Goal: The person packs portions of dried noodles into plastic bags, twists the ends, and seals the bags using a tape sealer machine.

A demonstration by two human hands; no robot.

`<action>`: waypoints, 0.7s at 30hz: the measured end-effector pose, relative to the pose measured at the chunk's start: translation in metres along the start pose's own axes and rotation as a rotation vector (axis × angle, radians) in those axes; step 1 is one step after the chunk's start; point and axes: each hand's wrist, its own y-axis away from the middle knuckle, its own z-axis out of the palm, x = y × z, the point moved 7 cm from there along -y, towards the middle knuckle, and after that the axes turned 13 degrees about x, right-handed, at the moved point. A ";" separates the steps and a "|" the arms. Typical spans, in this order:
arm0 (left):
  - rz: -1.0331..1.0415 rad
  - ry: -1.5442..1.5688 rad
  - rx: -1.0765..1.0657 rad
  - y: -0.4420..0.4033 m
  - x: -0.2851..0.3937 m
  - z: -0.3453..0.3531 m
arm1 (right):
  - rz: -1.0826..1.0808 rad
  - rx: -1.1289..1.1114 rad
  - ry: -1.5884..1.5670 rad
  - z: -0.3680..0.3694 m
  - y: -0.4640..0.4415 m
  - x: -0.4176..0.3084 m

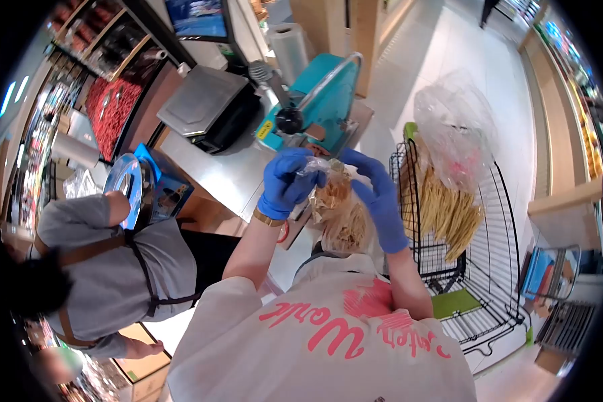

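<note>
My left hand (287, 182), in a blue glove, pinches the gathered neck of a clear plastic bag (333, 194). Light brown dried food shows through the bag, but I cannot make out its kind. My right hand (380, 201), also gloved in blue, is at the bag's right side with thumb and fingers apart. Below hangs a second clear bag (347, 229) with pale, stringy contents. Just beyond my hands stands a turquoise tabletop machine (318, 90) with a metal side bar and a black knob.
On the metal counter (204, 157) sits a grey-topped scale (211, 100). A paper roll (288, 47) stands behind the machine. To my right, a wire shopping cart (496, 268) holds long yellow dried sticks (442, 214) in clear plastic. A person in grey (107, 268) stands close on my left.
</note>
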 end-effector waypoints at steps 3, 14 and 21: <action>0.171 -0.488 -0.122 -0.013 0.022 0.032 | -0.101 -0.043 -0.016 0.001 -0.002 -0.034; -0.235 -0.164 -0.985 -0.046 0.053 0.267 | -0.528 0.278 -0.093 -0.147 0.010 -0.124; 0.236 0.069 -0.791 -0.031 0.046 0.237 | -0.247 1.067 0.549 -0.321 0.117 -0.105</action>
